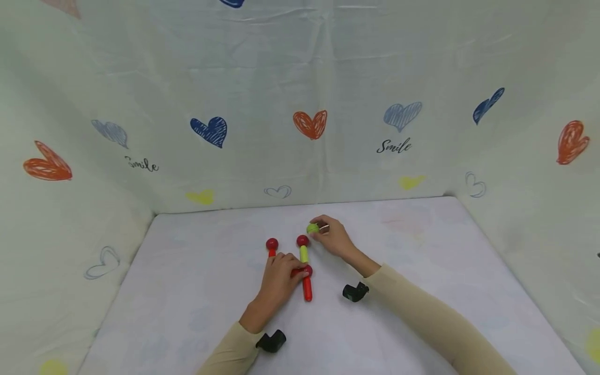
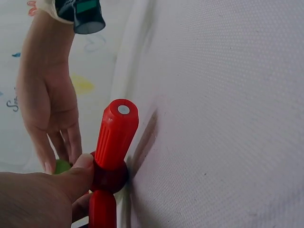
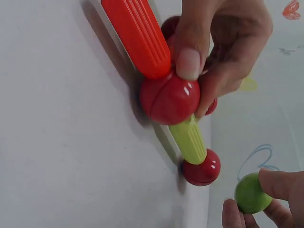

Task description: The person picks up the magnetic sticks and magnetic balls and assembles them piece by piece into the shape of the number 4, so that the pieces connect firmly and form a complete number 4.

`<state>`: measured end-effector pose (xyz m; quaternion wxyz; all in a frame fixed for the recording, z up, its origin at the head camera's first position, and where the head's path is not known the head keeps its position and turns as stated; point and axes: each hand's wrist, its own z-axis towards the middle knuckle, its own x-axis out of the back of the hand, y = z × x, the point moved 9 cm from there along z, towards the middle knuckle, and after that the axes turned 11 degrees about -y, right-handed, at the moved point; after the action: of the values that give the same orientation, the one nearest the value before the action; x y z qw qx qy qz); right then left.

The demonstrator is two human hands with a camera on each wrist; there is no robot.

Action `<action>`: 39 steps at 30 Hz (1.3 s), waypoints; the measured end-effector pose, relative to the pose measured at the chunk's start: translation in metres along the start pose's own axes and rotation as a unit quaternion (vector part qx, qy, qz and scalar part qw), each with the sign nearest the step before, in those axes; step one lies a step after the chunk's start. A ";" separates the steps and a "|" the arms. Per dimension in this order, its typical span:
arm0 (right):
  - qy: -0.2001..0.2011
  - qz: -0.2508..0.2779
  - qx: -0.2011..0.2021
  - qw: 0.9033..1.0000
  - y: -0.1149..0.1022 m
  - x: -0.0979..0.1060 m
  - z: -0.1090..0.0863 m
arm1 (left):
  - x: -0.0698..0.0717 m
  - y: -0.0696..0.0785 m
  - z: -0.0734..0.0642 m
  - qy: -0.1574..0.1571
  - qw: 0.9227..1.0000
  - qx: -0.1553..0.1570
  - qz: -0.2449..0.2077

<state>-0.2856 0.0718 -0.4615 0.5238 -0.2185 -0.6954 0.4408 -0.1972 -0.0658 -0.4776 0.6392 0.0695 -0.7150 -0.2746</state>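
My left hand (image 1: 278, 278) pinches a glossy red ball (image 3: 168, 99) between thumb and fingers. A ribbed red stick (image 2: 117, 135) joins that ball on the near side and a yellow-green stick (image 3: 188, 140) on the far side. The yellow-green stick ends at a second red ball (image 1: 302, 240). Another red stick runs left under my left hand, partly hidden. Farther left, a third red ball (image 1: 272, 243) tops a red stick. My right hand (image 1: 335, 238) holds a green ball (image 3: 251, 194) between thumb and fingertips, just beside the second red ball and apart from it.
The pieces lie on a white-covered table (image 1: 398, 323). Behind it hangs a pale curtain (image 1: 253, 88) printed with hearts and "Smile". A black wrist camera (image 1: 272, 341) sits at the left wrist, and another black camera (image 1: 355, 292) at the right.
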 end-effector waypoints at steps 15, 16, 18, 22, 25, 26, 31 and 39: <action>-0.039 0.054 -0.022 0.998 0.023 -0.012 -0.056 | 0.001 -0.003 -0.002 0.002 1.000 -0.001 -0.004; -0.041 0.057 -0.021 0.997 0.023 -0.013 -0.059 | 0.001 -0.003 -0.002 0.003 1.000 -0.002 -0.005; -0.048 0.063 -0.022 0.997 0.025 -0.015 -0.065 | 0.002 -0.002 -0.003 0.004 1.000 -0.003 -0.006; -0.065 0.073 -0.023 0.995 0.027 -0.021 -0.076 | 0.002 -0.001 -0.003 0.005 1.000 -0.002 -0.005; -0.082 0.085 -0.023 0.993 0.029 -0.026 -0.085 | 0.002 -0.001 -0.003 0.006 1.000 -0.002 -0.002; -0.088 0.088 -0.023 0.992 0.029 -0.028 -0.089 | 0.001 -0.001 -0.003 0.006 1.000 -0.001 0.000; -0.115 0.103 -0.024 0.988 0.027 -0.037 -0.105 | 0.002 0.000 -0.003 0.006 1.000 -0.001 0.002; -0.152 0.130 -0.029 0.979 0.027 -0.051 -0.124 | 0.002 0.000 -0.001 0.011 1.000 -0.009 -0.005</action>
<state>-0.1579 0.0945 -0.5036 0.3437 -0.2528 -0.7446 0.5133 -0.1961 -0.0670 -0.4760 0.6465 0.0703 -0.7049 -0.2832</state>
